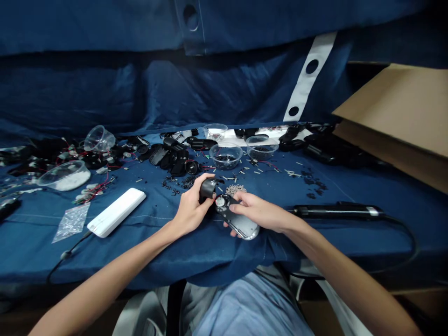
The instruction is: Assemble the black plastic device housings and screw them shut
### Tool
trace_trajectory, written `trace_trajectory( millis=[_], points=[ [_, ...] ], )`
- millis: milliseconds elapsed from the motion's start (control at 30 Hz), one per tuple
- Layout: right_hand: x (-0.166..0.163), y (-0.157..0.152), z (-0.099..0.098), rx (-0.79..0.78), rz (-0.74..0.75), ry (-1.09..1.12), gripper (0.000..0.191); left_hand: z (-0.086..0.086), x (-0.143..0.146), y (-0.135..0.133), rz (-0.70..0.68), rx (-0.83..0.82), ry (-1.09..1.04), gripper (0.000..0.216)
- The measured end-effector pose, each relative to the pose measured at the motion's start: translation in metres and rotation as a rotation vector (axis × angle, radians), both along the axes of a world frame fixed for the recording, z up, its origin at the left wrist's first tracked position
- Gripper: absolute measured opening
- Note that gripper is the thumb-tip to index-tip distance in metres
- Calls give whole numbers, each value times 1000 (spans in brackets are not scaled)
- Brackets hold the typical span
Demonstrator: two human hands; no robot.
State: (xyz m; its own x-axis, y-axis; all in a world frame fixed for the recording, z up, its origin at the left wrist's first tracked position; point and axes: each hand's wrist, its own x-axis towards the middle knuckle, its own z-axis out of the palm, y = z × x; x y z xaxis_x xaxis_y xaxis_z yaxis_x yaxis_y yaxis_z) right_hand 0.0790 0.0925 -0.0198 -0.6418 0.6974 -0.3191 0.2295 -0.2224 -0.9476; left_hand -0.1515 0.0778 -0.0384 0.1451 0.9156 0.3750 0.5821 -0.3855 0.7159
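Observation:
In the middle of the table's front, my left hand is closed around a black, rounded plastic casing. Just right of it, my right hand grips an oval grey and black device housing, tilted, with a small round white part at its upper left end. The two pieces are very close together; whether they touch or are joined by a wire I cannot tell. Behind the right hand lies a pile of small screws.
A black electric screwdriver with a cord lies at right. At left are a white power bank and a clear plastic bag. Clear tubs and black parts stand behind. A cardboard box leans in from the right.

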Motion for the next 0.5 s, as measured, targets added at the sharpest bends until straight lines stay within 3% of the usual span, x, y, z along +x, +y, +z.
trace_trajectory(
  millis=[67,167,267,367,500],
  points=[
    [-2,-9,0,-66,-91,67,24,1,0,2,-8,-70,-67,53],
    [-4,-20,-1,39,-196,60,26,1,1,1,-28,-161,-208,59],
    [-4,-31,-2,315,-290,-4,39,2,4,-8,-59,-264,-434,75],
    [-5,-47,-4,597,-395,-65,36,9,9,-25,-63,-303,-556,83],
    [-17,-70,-8,806,-479,-47,29,23,20,-50,3,-200,-549,65]
  ],
)
